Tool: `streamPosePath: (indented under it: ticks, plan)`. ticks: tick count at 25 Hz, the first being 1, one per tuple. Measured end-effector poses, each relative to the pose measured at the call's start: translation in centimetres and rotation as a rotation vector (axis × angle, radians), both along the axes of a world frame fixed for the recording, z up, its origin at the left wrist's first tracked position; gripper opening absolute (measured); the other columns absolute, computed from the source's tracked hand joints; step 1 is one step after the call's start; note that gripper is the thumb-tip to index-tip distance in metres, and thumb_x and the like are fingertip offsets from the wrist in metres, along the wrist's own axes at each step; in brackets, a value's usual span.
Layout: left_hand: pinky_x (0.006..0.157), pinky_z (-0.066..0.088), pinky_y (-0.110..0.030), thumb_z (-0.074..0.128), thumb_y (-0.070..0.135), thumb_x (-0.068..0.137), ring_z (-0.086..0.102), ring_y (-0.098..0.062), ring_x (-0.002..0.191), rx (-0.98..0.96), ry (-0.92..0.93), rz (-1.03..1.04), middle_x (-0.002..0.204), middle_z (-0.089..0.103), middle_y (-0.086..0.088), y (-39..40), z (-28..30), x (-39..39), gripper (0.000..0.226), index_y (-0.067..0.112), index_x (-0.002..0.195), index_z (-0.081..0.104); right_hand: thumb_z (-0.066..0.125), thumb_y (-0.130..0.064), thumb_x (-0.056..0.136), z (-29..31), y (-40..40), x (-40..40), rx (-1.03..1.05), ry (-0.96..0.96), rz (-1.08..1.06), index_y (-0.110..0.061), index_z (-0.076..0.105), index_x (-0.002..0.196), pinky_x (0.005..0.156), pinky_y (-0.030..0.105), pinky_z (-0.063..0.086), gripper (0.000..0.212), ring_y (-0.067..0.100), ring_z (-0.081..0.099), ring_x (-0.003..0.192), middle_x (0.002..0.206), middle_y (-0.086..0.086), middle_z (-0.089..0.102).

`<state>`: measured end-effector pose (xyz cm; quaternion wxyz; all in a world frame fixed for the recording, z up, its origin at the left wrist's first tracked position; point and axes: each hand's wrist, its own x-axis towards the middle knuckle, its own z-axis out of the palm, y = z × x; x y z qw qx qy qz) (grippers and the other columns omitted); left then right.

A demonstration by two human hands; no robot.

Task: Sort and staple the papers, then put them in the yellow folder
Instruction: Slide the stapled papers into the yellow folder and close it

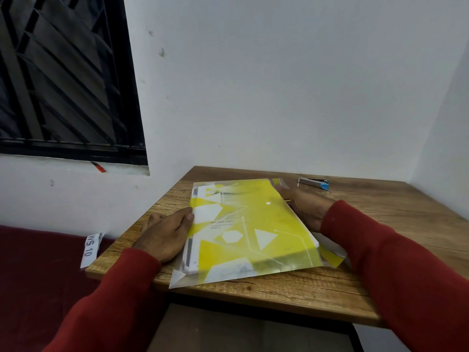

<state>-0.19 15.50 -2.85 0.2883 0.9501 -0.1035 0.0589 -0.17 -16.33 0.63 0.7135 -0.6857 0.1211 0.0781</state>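
Observation:
The yellow folder (256, 224), translucent with white shapes, lies flat on the wooden table (380, 214). White papers (190, 252) show through it and along its left edge. My left hand (165, 232) rests flat on the table, its fingertips touching the folder's left edge. At the folder's right edge lies my right hand (304, 207), fingers straight against it and partly under the flap. A silver stapler with a blue end (314, 183) sits behind the folder at the table's back.
The table stands in a corner, with white walls behind and to the right. A barred window (63, 77) is at the upper left. A red surface (30, 275) with a white label (91, 248) lies to the table's left.

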Motion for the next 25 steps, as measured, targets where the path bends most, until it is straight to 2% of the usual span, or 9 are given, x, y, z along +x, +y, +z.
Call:
streamPosePath:
  ticks: [2,7,10,12,14,16,20,23,25]
  plan:
    - [0.113,0.019,-0.041,0.023,0.054,0.102,0.028,-0.026,0.136,-0.003,0.010,-0.008,0.148,0.048,0.005,0.2,-0.1,0.3,0.046,0.047,0.145,0.039,0.059,-0.041,0.096,-0.2,0.6,-0.1,0.015,-0.006,0.016,-0.018,0.061,0.124,0.064,0.034,0.060,0.037,0.021,0.070,0.069,0.102,0.013,0.071]
    - [0.115,0.020,-0.043,0.023,0.051,0.104,0.027,-0.026,0.137,0.013,0.016,-0.027,0.148,0.047,0.006,-0.1,0.2,-0.1,0.045,0.046,0.145,0.039,0.083,-0.060,0.061,0.0,0.6,0.0,-0.028,-0.063,0.025,-0.026,0.038,0.151,0.066,0.033,0.059,0.106,0.017,0.073,0.084,0.132,0.005,0.063]
    - [0.115,0.020,-0.043,0.023,0.051,0.104,0.026,-0.026,0.137,0.012,0.016,-0.018,0.149,0.047,0.006,-0.1,0.2,-0.1,0.045,0.046,0.146,0.038,0.072,-0.058,0.076,-0.1,0.5,-0.1,-0.018,-0.099,0.042,-0.027,0.056,0.135,0.089,0.046,0.056,0.068,0.023,0.072,0.088,0.113,0.008,0.073]
    - [0.114,0.019,-0.042,0.024,0.051,0.104,0.026,-0.026,0.138,-0.002,0.025,-0.008,0.150,0.046,0.004,-0.1,0.2,-0.1,0.046,0.044,0.147,0.038,0.075,-0.065,0.068,-0.3,0.2,0.3,-0.060,-0.089,0.044,-0.035,0.051,0.134,0.098,0.053,0.051,0.076,0.025,0.070,0.100,0.119,0.007,0.071]
    - [0.113,0.018,-0.040,0.025,0.052,0.103,0.026,-0.026,0.138,-0.006,0.018,-0.006,0.150,0.045,0.003,-0.1,0.0,-0.1,0.046,0.044,0.147,0.039,0.067,-0.066,0.077,0.0,0.4,0.2,-0.105,-0.080,0.059,-0.035,0.059,0.117,0.096,0.051,0.053,0.051,0.026,0.069,0.095,0.114,0.009,0.073]
    - [0.113,0.018,-0.041,0.026,0.054,0.102,0.026,-0.026,0.138,-0.006,0.024,0.001,0.150,0.045,0.002,0.0,0.0,-0.2,0.047,0.045,0.147,0.038,0.055,-0.066,0.086,0.3,0.3,-0.2,-0.128,-0.012,0.046,-0.029,0.065,0.105,0.076,0.042,0.053,0.043,0.024,0.065,0.075,0.095,0.009,0.072]
    - [0.112,0.018,-0.043,0.030,0.062,0.099,0.027,-0.024,0.135,0.029,-0.014,-0.014,0.150,0.045,0.012,-0.2,0.2,-0.7,0.047,0.049,0.144,0.039,0.050,-0.055,0.097,1.5,-1.3,-1.4,-0.444,-0.050,-0.085,-0.024,0.056,0.120,0.050,0.026,0.044,0.040,0.019,0.052,0.055,0.097,0.005,0.064]
    - [0.116,0.013,-0.044,0.034,0.079,0.088,0.022,-0.020,0.138,0.100,0.007,-0.062,0.154,0.027,0.030,-0.5,0.8,-1.3,0.060,0.055,0.142,0.036,0.055,-0.030,0.099,1.8,-2.9,-1.9,-0.697,-0.329,-0.219,-0.025,0.060,0.123,0.054,0.028,0.047,0.026,0.020,0.058,0.068,0.107,0.003,0.066]
    - [0.118,0.013,-0.047,0.025,0.092,0.067,0.019,-0.018,0.138,0.137,0.044,-0.087,0.157,0.019,0.031,-0.3,0.8,-1.2,0.081,0.060,0.140,0.035,0.059,-0.027,0.098,1.6,-3.0,-2.5,-0.768,-0.506,-0.077,-0.030,0.059,0.126,0.077,0.028,0.053,0.028,0.018,0.062,0.096,0.119,-0.003,0.064]
